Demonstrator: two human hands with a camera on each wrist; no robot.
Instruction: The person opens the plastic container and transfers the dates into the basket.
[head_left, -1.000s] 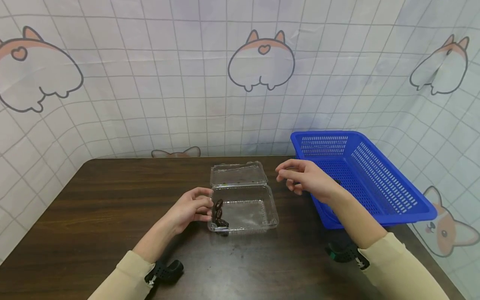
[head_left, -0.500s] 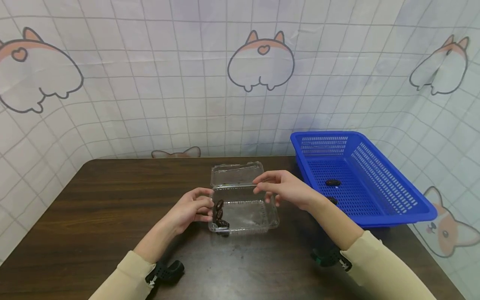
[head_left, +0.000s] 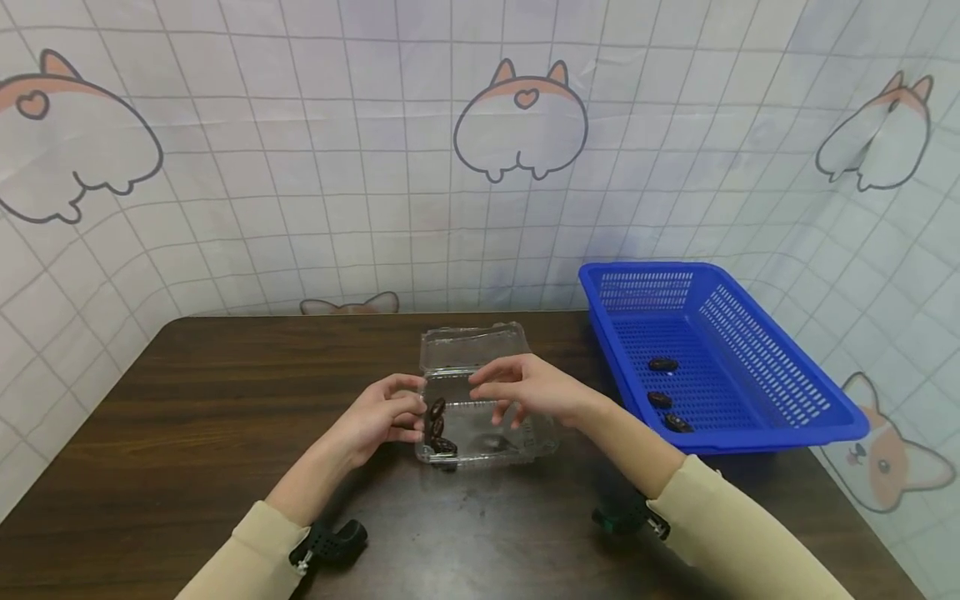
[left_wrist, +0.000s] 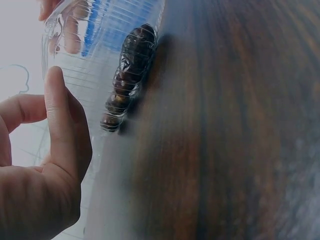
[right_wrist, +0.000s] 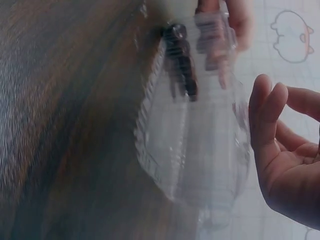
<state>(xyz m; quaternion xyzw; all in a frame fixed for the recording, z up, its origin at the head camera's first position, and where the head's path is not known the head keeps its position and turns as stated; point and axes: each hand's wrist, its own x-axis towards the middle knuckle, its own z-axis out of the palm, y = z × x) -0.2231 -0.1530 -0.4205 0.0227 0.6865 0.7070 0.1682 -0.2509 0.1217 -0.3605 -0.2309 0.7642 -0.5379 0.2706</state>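
A hinged clear plastic box (head_left: 480, 457) stands on the table with its lid (head_left: 453, 346) tilted back. My left hand (head_left: 378, 421) holds its left wall at the rim, thumb and fingers bent there. Inside, along that wall, lies a row of glossy dark brown dates (head_left: 437, 427), clearer in the left wrist view (left_wrist: 127, 65). Over the box's middle hovers my right hand (head_left: 528, 389), fingers loosely bent, apart from the dates. In the right wrist view that hand (right_wrist: 290, 150) shows nothing between its fingertips. A dark blur lies below it; shadow or object, I cannot tell.
To the right stands a blue perforated plastic basket (head_left: 787, 350) with 3 dark dates (head_left: 663, 365) on its floor. Dark wood table (head_left: 247, 392) surrounds the box. A white gridded curtain (head_left: 337, 167) hangs behind and at the sides.
My right hand has moved left from beside the basket to above the box's middle, uncovering dates in the basket. The left hand and the box have stayed in place.
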